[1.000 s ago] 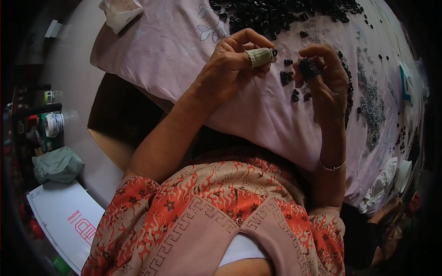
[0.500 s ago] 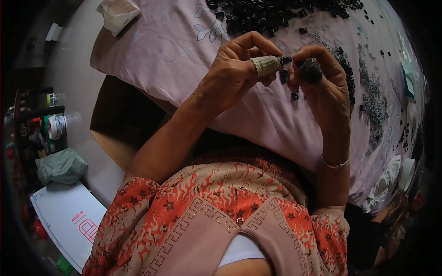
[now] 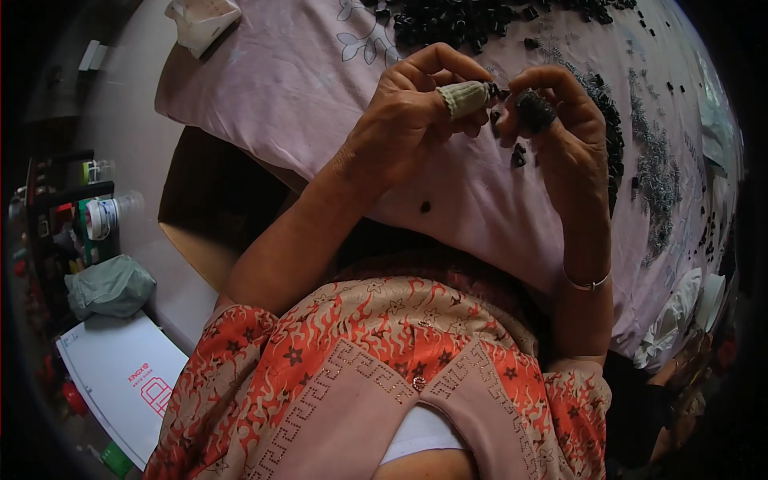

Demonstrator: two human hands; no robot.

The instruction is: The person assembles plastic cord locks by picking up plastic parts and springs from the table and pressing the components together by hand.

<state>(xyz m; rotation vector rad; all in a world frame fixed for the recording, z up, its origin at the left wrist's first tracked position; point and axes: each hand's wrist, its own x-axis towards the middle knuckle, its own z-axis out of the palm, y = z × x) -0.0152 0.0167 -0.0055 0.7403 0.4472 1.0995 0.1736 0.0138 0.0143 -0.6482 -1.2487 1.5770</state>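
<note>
My left hand (image 3: 416,100) wears a pale green ribbed cover (image 3: 466,99) on its thumb. Between its thumb and finger it pinches a small black part (image 3: 493,90). Close beside it, my right hand (image 3: 564,132) has its thumb tip in a dark cover (image 3: 536,112). The right fingers are closed at the same black part; what they grip is mostly hidden. Below the hands, a few small black pieces (image 3: 518,155) are on the pink cloth (image 3: 360,156). Another dark piece (image 3: 425,206) lies nearer my lap.
A heap of black parts (image 3: 448,24) covers the cloth's far side. Small silvery metal pieces (image 3: 656,184) are strewn to the right. A whitish container (image 3: 202,24) stands at the far left corner. An open cardboard box (image 3: 192,248) is below the left edge, near a white printed box (image 3: 116,376).
A dark piece now lies on the cloth near my lap, where none showed before. Both hands stay close together with only small finger shifts. The view has shifted slightly.
</note>
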